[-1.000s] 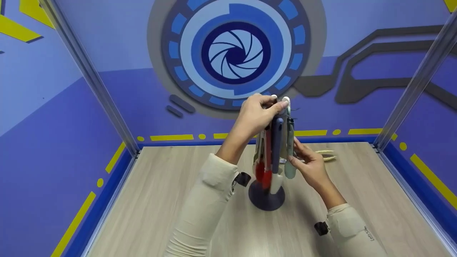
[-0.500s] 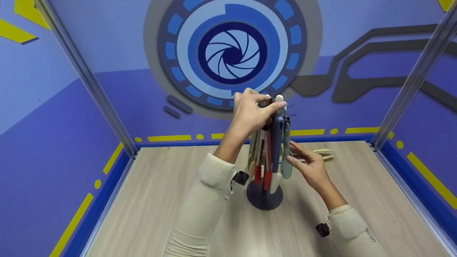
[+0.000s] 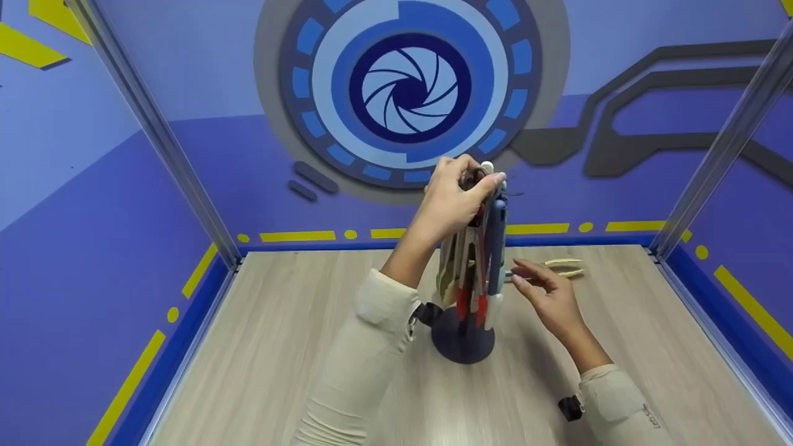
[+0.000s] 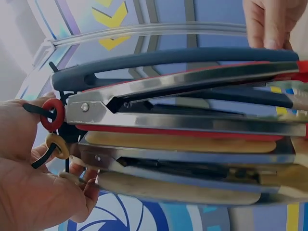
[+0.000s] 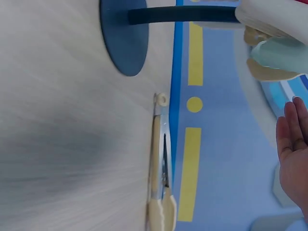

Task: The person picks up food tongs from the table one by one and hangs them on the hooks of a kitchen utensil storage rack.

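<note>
My left hand [image 3: 451, 195] grips the top of a dark utensil stand [image 3: 463, 350], thumb and fingers around its hooks. Several kitchen tongs hang there: red tongs [image 4: 202, 124], beige tongs [image 4: 178, 142] and blue-handled tongs [image 3: 497, 248] with white tips. In the left wrist view, loops on the handle ends hang on black hooks near the palm. Pale green tips [image 5: 279, 54] show in the right wrist view. To the right of the hanging tongs is my right hand [image 3: 551, 300], fingers loosely bent, holding nothing.
A pair of cream-tipped tongs [image 5: 161, 168] lies on the wooden table [image 3: 297, 347] behind my right hand. Blue printed panels [image 3: 210, 167] and metal posts [image 3: 155, 130] enclose the back and sides.
The hanging tongs have turned on the stand. The pale green pair moved from under my right fingers to behind the others. My right hand came away from it; the left stays at the top.
</note>
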The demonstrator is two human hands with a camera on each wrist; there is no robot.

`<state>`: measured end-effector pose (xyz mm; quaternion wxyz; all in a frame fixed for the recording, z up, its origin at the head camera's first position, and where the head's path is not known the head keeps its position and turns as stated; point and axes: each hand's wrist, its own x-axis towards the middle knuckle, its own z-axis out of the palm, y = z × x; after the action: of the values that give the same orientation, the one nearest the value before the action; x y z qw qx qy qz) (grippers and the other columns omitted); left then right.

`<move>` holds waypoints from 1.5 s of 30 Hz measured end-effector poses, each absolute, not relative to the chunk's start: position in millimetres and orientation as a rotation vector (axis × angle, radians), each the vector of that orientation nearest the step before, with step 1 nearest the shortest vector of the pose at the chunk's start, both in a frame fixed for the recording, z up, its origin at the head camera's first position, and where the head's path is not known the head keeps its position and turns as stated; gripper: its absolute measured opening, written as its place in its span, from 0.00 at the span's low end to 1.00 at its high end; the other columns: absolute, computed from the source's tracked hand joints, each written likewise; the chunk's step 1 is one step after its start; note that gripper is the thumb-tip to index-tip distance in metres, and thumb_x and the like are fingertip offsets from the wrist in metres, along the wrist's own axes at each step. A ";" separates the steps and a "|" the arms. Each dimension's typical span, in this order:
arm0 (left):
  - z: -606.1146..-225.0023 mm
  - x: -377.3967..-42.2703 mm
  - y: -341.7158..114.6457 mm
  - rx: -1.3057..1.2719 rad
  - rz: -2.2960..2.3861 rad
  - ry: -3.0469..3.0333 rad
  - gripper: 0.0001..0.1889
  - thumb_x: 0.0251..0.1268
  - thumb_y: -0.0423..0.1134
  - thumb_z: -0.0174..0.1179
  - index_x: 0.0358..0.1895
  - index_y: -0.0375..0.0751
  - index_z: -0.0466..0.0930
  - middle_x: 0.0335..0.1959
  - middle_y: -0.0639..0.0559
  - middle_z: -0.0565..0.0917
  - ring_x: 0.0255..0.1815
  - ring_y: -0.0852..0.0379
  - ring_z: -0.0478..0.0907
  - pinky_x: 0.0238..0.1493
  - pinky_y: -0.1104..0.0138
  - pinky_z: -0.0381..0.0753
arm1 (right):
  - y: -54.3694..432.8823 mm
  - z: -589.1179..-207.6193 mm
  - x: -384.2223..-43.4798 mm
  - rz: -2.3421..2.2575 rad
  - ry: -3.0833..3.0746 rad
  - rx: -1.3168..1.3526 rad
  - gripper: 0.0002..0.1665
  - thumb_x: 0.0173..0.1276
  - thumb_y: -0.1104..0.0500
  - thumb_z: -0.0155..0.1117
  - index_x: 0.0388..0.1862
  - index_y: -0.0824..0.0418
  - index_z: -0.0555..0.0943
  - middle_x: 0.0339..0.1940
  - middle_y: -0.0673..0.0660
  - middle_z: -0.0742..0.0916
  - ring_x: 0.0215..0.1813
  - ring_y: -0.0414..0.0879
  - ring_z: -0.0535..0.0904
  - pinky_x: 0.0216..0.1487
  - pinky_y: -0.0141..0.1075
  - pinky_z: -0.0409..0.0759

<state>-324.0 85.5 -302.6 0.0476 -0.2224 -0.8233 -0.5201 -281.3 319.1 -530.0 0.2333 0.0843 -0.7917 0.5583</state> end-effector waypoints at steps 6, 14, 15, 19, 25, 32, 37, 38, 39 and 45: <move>-303.0 -322.8 87.7 -0.657 -1.616 -2.504 0.15 0.75 0.61 0.64 0.38 0.56 0.77 0.60 0.54 0.71 0.59 0.50 0.71 0.55 0.57 0.74 | 332.7 -542.0 -282.6 1.481 -2.223 0.144 0.19 0.75 0.64 0.70 0.63 0.61 0.87 0.51 0.52 0.93 0.49 0.27 0.85 0.53 0.19 0.78; -302.4 -322.6 86.5 -0.677 -1.698 -2.468 0.16 0.76 0.59 0.64 0.39 0.53 0.75 0.59 0.52 0.68 0.55 0.52 0.76 0.48 0.63 0.80 | 350.5 -556.5 -285.5 1.401 -2.344 0.022 0.19 0.79 0.58 0.67 0.64 0.61 0.87 0.57 0.52 0.91 0.47 0.23 0.81 0.51 0.16 0.77; -302.4 -322.4 86.7 -0.678 -1.708 -2.462 0.16 0.76 0.59 0.64 0.39 0.53 0.75 0.59 0.52 0.68 0.55 0.52 0.76 0.48 0.63 0.80 | 352.4 -558.3 -285.8 1.391 -2.363 0.010 0.19 0.80 0.57 0.66 0.65 0.61 0.86 0.58 0.56 0.91 0.48 0.23 0.81 0.51 0.16 0.76; -303.5 -321.9 87.4 -0.679 -1.719 -2.449 0.16 0.76 0.58 0.64 0.39 0.53 0.76 0.58 0.52 0.69 0.54 0.52 0.76 0.48 0.63 0.80 | 357.7 -563.5 -290.1 1.360 -2.446 -0.032 0.21 0.81 0.53 0.65 0.67 0.60 0.85 0.63 0.63 0.89 0.55 0.32 0.83 0.56 0.20 0.78; -305.6 -323.0 86.8 -0.677 -1.675 -2.459 0.16 0.77 0.59 0.63 0.38 0.54 0.75 0.57 0.54 0.69 0.57 0.53 0.72 0.52 0.61 0.76 | 360.7 -568.7 -306.8 1.260 -2.608 0.036 0.26 0.81 0.59 0.63 0.73 0.66 0.78 0.74 0.70 0.80 0.76 0.67 0.75 0.75 0.61 0.74; -306.7 -323.8 88.4 -0.686 -1.651 -2.485 0.16 0.77 0.61 0.62 0.39 0.55 0.75 0.57 0.55 0.68 0.60 0.53 0.69 0.54 0.59 0.74 | 363.3 -582.2 -329.7 0.954 -2.780 0.156 0.29 0.78 0.65 0.63 0.75 0.71 0.74 0.80 0.76 0.71 0.83 0.77 0.61 0.82 0.70 0.58; -307.9 -324.0 89.6 -0.663 -1.624 -2.512 0.16 0.77 0.63 0.61 0.39 0.57 0.75 0.58 0.56 0.69 0.60 0.53 0.69 0.57 0.56 0.69 | 367.5 -587.5 -344.7 0.695 -2.905 0.198 0.31 0.78 0.65 0.61 0.77 0.70 0.72 0.82 0.77 0.67 0.84 0.79 0.58 0.82 0.70 0.57; -308.1 -324.1 89.6 -0.659 -1.622 -2.516 0.16 0.76 0.63 0.61 0.39 0.57 0.75 0.58 0.57 0.69 0.60 0.53 0.69 0.58 0.55 0.68 | 368.2 -587.9 -348.1 0.657 -2.929 0.196 0.31 0.78 0.65 0.61 0.77 0.70 0.71 0.82 0.77 0.67 0.84 0.78 0.57 0.82 0.70 0.57; -308.0 -324.2 89.5 -0.657 -1.617 -2.520 0.16 0.76 0.63 0.61 0.38 0.58 0.75 0.58 0.57 0.69 0.60 0.53 0.68 0.58 0.54 0.67 | 368.3 -588.0 -351.4 0.630 -2.952 0.192 0.32 0.78 0.64 0.60 0.78 0.70 0.70 0.83 0.77 0.66 0.85 0.78 0.56 0.82 0.69 0.57; -306.6 -325.0 90.8 -0.651 -1.602 -2.523 0.16 0.76 0.64 0.61 0.38 0.58 0.75 0.58 0.57 0.69 0.62 0.53 0.68 0.63 0.50 0.62 | 365.8 -594.3 -368.3 0.609 -3.098 0.117 0.36 0.80 0.60 0.59 0.83 0.68 0.64 0.85 0.77 0.60 0.87 0.77 0.49 0.84 0.69 0.52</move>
<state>-325.0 90.8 -306.6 0.0413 -0.2126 -0.8241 -0.5233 -368.3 365.8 -594.3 -0.0089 0.0371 -0.9805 0.1926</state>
